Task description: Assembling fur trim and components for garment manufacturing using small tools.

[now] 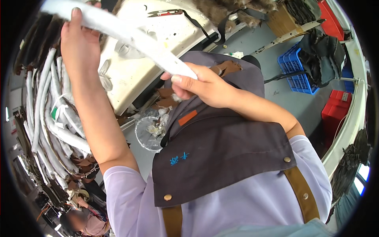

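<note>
A long white pelt (134,37), narrow and flat, stretches slantwise above the table, from the upper left down to the middle. My left hand (81,41) grips its upper part, thumb on the near side and fingers behind. At the lower, tapering end, my right hand (201,83) pinches it between thumb and fingers. Beneath it, the pale worktable (130,85) carries small scraps and a crumpled whitish glove-like thing (105,75). A slim red-and-silver cutting tool (165,13) rests farther back on the table.
Many similar white pelts (41,102) hang at the left. Brown fur (221,12) lies at the table's far end. A clear-bagged waste bin (150,134) stands below the table edge. Right of me are a blue crate (298,71) with dark pieces and a red box (335,112). A person (85,221) is at lower left.
</note>
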The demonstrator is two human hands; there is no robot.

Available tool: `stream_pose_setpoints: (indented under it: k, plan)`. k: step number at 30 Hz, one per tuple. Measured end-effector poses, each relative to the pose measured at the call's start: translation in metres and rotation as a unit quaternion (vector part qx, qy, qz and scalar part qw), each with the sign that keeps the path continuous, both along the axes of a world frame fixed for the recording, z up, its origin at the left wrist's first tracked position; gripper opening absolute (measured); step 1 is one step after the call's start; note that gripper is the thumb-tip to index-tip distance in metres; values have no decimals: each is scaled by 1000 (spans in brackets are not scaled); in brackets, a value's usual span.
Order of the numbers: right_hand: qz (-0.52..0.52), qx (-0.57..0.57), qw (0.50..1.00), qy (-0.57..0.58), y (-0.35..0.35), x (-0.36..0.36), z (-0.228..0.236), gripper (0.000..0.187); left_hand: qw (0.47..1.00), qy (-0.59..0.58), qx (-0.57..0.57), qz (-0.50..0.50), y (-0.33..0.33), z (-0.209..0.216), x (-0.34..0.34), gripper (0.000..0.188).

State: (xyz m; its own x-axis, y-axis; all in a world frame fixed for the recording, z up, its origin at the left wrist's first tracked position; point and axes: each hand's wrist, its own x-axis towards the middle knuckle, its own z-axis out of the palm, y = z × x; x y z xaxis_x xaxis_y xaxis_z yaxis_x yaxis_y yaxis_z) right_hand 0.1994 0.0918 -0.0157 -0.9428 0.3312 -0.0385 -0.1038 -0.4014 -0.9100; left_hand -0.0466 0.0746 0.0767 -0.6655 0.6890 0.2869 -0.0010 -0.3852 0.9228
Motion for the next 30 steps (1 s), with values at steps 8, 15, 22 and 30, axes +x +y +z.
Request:
stream_pose_setpoints:
  k: [8, 15, 22, 30]
  plan:
    - [21, -97, 995, -16, 16, -8, -15, 35, 557, 622, -444, 325, -117, -95, -47, 55]
    - [13, -79, 991, -105, 11, -13, -16, 36, 626, 501, -540, 256, -142, -97, -65, 36]
    - [-9, -93, 987, -133, 9, -9, -20, 33, 649, 561, -418, 299, -137, -17, -46, 46]
    - [1, -102, 987, -122, 3, -9, -24, 31, 397, 697, -518, 298, -187, 96, -223, 46]
